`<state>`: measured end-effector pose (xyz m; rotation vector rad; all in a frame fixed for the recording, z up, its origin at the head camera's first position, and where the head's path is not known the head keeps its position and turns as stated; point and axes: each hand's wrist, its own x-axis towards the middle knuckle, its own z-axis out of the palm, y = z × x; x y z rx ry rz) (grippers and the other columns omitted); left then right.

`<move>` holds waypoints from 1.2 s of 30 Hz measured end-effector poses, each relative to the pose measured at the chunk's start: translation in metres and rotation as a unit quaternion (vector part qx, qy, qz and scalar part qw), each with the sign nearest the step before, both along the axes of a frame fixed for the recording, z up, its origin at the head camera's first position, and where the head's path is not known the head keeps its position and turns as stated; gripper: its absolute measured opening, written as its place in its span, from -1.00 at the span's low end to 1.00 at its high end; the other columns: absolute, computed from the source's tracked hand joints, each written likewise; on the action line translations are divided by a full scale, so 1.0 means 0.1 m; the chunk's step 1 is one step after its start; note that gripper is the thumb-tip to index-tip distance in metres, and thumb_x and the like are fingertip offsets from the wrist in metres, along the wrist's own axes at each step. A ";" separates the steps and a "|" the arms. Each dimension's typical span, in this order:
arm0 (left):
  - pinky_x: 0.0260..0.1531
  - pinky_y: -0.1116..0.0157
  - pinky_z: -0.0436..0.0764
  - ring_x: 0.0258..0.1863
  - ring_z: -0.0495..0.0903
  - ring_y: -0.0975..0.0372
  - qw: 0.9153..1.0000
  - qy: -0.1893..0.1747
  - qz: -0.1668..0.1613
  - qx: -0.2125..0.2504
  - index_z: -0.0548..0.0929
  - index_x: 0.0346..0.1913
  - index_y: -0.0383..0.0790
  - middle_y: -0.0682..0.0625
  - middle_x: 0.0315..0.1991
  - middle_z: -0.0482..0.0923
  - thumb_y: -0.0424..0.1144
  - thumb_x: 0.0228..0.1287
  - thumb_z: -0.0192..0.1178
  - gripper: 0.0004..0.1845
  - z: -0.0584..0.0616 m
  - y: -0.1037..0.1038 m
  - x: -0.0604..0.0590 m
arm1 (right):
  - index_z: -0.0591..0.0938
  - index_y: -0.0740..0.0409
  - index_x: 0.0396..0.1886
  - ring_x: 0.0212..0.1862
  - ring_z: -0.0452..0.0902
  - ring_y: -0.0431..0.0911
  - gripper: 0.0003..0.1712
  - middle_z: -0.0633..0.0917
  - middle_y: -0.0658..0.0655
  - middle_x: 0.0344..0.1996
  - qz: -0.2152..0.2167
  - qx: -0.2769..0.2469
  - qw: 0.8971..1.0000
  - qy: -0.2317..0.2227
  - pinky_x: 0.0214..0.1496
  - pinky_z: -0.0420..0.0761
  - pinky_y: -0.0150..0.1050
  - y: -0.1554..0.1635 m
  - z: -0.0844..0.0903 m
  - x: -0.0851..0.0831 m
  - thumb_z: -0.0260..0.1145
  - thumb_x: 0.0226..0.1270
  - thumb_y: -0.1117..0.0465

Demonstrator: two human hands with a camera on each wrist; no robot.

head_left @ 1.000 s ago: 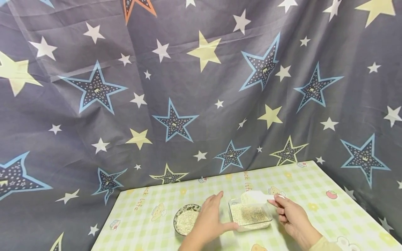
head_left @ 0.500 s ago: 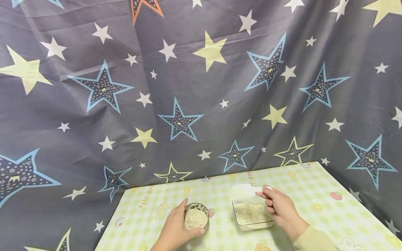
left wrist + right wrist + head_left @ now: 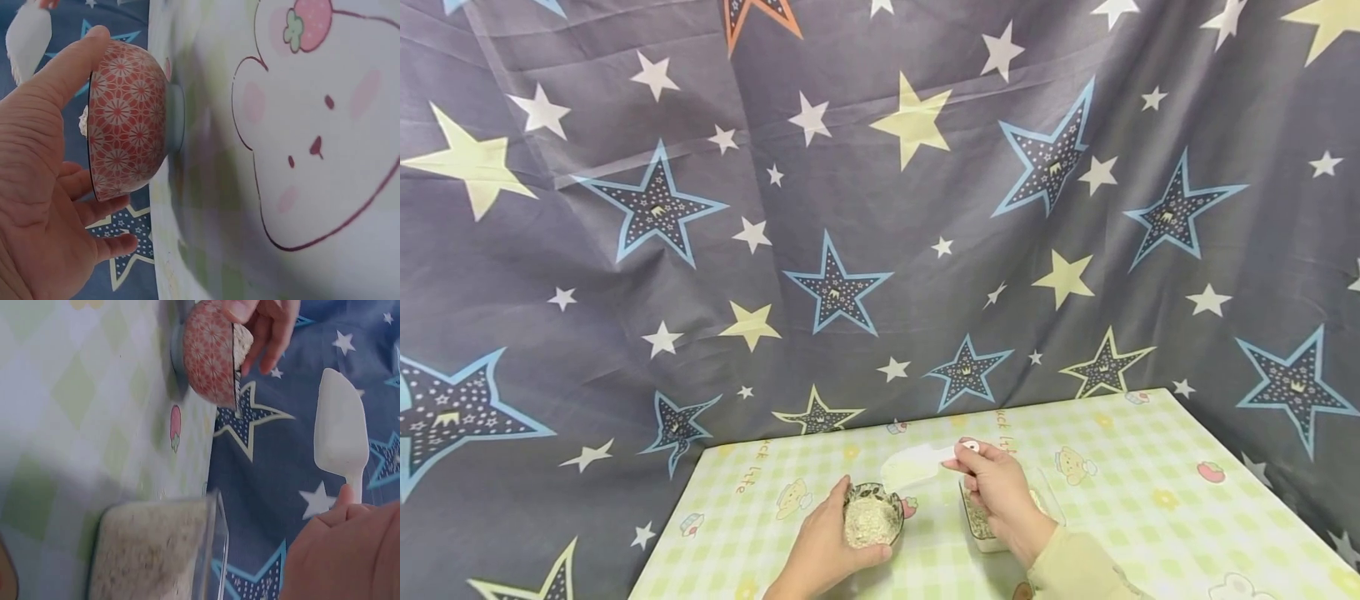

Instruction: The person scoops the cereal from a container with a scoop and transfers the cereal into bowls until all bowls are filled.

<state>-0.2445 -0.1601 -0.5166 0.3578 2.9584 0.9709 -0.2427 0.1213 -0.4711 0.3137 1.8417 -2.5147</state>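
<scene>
My left hand (image 3: 820, 540) holds a small bowl (image 3: 128, 119), thumb on one side of the rim and fingers on the other. The bowl stands upright on the table, red and white patterned outside, heaped with pale oat-like flakes (image 3: 871, 523). My right hand (image 3: 998, 490) grips the handle of a white scoop (image 3: 913, 467). The scoop's head is in the air by the bowl's far right rim; how much it carries is unclear. Below my right hand, partly hidden by it, sits a clear rectangular container (image 3: 991, 546) of similar flakes.
A light green checked cloth with cartoon prints covers the table (image 3: 1135, 467). Behind it hangs a dark curtain (image 3: 880, 200) patterned with stars. Between bowl and container lies a strip of bare cloth.
My right hand has lifted the scoop from the container and carried it left to the bowl. My left hand has left the container's side and taken hold of the bowl.
</scene>
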 end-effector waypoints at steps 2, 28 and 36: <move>0.23 -0.34 0.63 0.32 0.58 -0.33 1.000 0.003 0.005 -0.001 0.16 0.65 -0.42 -0.39 0.47 0.48 0.41 -0.09 0.61 0.43 -0.01 0.00 0.00 | 0.58 0.28 0.28 -0.64 0.27 -0.41 -0.59 0.85 -0.07 -0.45 -0.001 0.010 1.000 0.009 -0.67 0.15 -0.54 -0.09 -0.01 -0.02 0.35 0.56 0.21; 0.21 -0.27 0.65 0.24 0.65 -0.19 0.999 0.039 0.014 -0.012 0.27 0.60 -0.40 -0.26 0.40 0.60 0.45 -0.18 0.63 0.41 -0.02 0.00 0.02 | 0.69 0.23 0.24 -0.65 0.33 -0.31 -0.55 0.88 0.21 -0.37 -0.016 0.144 0.985 0.088 -0.60 0.25 -0.46 -0.63 -0.23 -0.02 0.46 0.39 0.23; 0.22 -0.28 0.63 0.25 0.63 -0.19 0.999 0.023 0.020 -0.016 0.29 0.60 -0.35 -0.26 0.41 0.57 0.44 -0.17 0.63 0.38 0.01 0.00 0.03 | 0.72 0.12 0.23 -0.68 0.35 -0.37 -0.61 0.89 0.21 -0.31 -0.019 0.197 0.969 0.146 -0.67 0.16 -0.48 -0.60 -0.24 -0.02 0.45 0.46 0.22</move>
